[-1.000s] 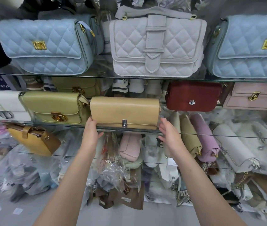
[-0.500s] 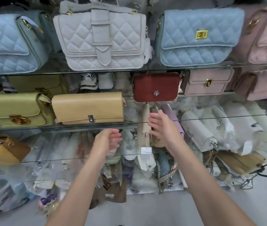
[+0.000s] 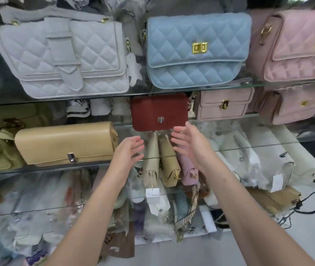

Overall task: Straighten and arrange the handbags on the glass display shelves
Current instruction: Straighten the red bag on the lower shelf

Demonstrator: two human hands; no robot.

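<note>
My left hand (image 3: 128,148) and right hand (image 3: 188,143) are empty, fingers loosely apart, palms facing, just below the red handbag (image 3: 159,112) at the front edge of its glass shelf (image 3: 210,121). I judge they are so placed to take its 2 sides.

top shelf: pale grey diamond-quilted fabric handbag (image 3: 66,58), light blue quilted flap handbag (image 3: 197,52), pink quilted handbag (image 3: 298,47)
middle shelf: dark red rectangular clutch (image 3: 159,112), plain tan leather handbag (image 3: 66,144)
</note>
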